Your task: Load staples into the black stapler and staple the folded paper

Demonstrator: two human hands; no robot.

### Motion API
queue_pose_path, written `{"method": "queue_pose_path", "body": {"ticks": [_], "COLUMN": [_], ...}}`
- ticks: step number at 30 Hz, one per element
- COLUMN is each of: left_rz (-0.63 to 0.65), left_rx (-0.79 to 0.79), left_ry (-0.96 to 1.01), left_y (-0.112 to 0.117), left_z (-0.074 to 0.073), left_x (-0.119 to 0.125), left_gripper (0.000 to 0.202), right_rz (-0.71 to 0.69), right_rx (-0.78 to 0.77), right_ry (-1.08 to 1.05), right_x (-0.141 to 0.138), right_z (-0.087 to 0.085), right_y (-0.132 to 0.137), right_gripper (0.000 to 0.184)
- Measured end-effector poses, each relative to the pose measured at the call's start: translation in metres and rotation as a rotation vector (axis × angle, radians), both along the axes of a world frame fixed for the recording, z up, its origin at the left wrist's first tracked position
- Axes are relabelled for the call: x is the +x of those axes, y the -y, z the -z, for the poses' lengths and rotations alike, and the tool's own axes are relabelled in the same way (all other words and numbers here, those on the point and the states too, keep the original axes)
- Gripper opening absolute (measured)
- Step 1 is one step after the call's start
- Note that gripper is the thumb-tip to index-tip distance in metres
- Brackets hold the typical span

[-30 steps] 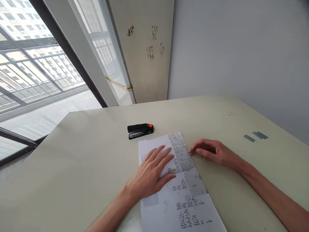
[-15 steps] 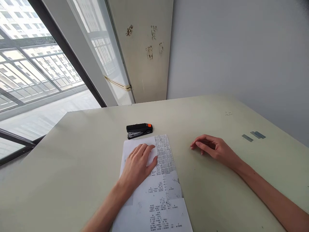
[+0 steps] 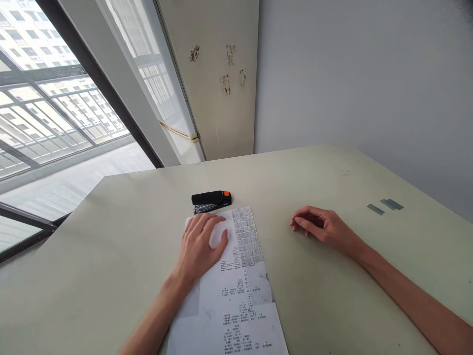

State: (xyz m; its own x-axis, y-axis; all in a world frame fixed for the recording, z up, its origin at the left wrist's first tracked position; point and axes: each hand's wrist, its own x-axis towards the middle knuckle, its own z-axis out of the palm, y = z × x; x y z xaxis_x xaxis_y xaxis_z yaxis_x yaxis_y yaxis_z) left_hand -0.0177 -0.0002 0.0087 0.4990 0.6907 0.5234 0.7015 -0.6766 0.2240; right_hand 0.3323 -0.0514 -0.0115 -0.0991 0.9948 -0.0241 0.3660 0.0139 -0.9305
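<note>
Printed sheets of paper [image 3: 236, 291] lie lengthwise on the table in front of me, the lower edge running out of view. My left hand [image 3: 201, 241] rests on their upper left part, fingers stretched out and thumb apart. Just beyond the top edge of the paper lies a black stapler [image 3: 211, 201] with an orange patch at its right end; my left fingertips are close to it. My right hand [image 3: 314, 224] rests on the table to the right of the paper, fingers loosely curled and thumb near the index finger. Nothing shows in it.
The pale table [image 3: 121, 266] reaches back to a grey wall [image 3: 351, 74]. Dark tape-like strips [image 3: 386, 206] sit on its right side. At the back left are a window [image 3: 55, 98] and a stained pale panel [image 3: 218, 113].
My left hand has slid a little to the left and up across the paper, nearer the stapler. My right hand has stayed in place. The view has shifted slightly.
</note>
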Motion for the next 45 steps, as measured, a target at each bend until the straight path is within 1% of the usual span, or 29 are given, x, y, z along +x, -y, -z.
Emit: {"method": "queue_pose_path", "body": {"ticks": [2, 4, 6, 7, 9, 11, 14, 16, 18, 21, 24, 26, 28, 31, 32, 34, 36, 38, 42, 43, 45], "left_rz": [-0.075, -0.162, -0.219, -0.23, -0.232, -0.227, -0.228, -0.226, -0.218, -0.184, -0.099, 0.015, 0.106, 0.175, 0.174, 0.175, 0.158, 0.156, 0.173, 0.172, 0.175], "left_rx": [0.073, 0.126, 0.135, 0.114, 0.031, -0.102, -0.335, -0.408, -0.384, -0.294, -0.241, -0.284, -0.357, -0.457, -0.478, -0.512, -0.541, -0.565, -0.547, -0.534, -0.512], "left_ry": [0.019, 0.011, -0.016, -0.034, -0.074, -0.09, -0.027, 0.044, 0.12, 0.236, 0.333, 0.334, 0.316, 0.289, 0.284, 0.265, 0.253, 0.234, 0.174, 0.16, 0.139], "left_y": [-0.011, -0.026, -0.044, -0.052, -0.067, -0.078, -0.085, -0.085, -0.082, -0.069, -0.048, -0.03, -0.013, 0.01, 0.016, 0.024, 0.028, 0.029, 0.025, 0.024, 0.022], "left_z": [-0.007, -0.015, -0.021, -0.024, -0.027, -0.026, -0.022, -0.02, -0.021, -0.03, -0.042, -0.045, -0.041, -0.025, -0.019, -0.007, -0.001, 0.0, -0.003, -0.003, -0.001], "left_x": [-0.003, -0.007, -0.013, -0.016, -0.022, -0.026, -0.028, -0.027, -0.023, -0.007, 0.021, 0.045, 0.07, 0.105, 0.114, 0.127, 0.133, 0.133, 0.118, 0.113, 0.103], "left_gripper": [0.019, 0.026, 0.036, 0.039, 0.04, 0.038, 0.039, 0.039, 0.035, 0.029, 0.025, 0.024, 0.025, 0.022, 0.022, 0.023, 0.024, 0.026, 0.032, 0.032, 0.025], "right_rz": [0.002, 0.001, -0.001, -0.002, -0.001, -0.001, -0.001, 0.001, 0.0, -0.002, 0.003, 0.046, 0.134, 0.247, 0.257, 0.227, 0.172, 0.131, 0.112, 0.112, 0.108], "right_rx": [0.004, 0.004, -0.002, -0.005, -0.007, -0.004, -0.003, -0.004, -0.002, -0.001, -0.015, -0.018, -0.01, 0.001, 0.001, 0.0, -0.007, -0.006, 0.006, 0.004, 0.001], "right_ry": [0.011, 0.019, 0.028, 0.031, 0.033, 0.031, 0.028, 0.026, 0.028, 0.025, -0.027, -0.078, -0.11, -0.117, -0.117, -0.111, -0.08, -0.033, 0.019, 0.024, 0.039], "right_x": [-0.001, -0.002, -0.002, -0.002, -0.002, -0.002, -0.002, -0.003, -0.004, -0.003, -0.002, -0.001, -0.001, 0.001, 0.001, 0.002, 0.003, 0.004, 0.003, 0.002, 0.002], "right_z": [-0.001, -0.003, -0.004, -0.004, -0.003, -0.003, -0.005, -0.006, -0.006, -0.003, 0.001, 0.001, -0.001, -0.007, -0.009, -0.009, -0.007, -0.003, 0.002, 0.002, 0.001], "right_y": [0.0, 0.0, 0.001, 0.001, 0.0, 0.0, 0.0, 0.0, 0.0, -0.001, -0.002, -0.002, -0.002, -0.002, -0.002, -0.002, -0.002, -0.002, -0.003, -0.003, -0.002], "right_gripper": [0.038, 0.038, 0.038, 0.038, 0.038, 0.038, 0.039, 0.04, 0.042, 0.043, 0.044, 0.044, 0.046, 0.047, 0.048, 0.049, 0.048, 0.047, 0.047, 0.048, 0.049]}}
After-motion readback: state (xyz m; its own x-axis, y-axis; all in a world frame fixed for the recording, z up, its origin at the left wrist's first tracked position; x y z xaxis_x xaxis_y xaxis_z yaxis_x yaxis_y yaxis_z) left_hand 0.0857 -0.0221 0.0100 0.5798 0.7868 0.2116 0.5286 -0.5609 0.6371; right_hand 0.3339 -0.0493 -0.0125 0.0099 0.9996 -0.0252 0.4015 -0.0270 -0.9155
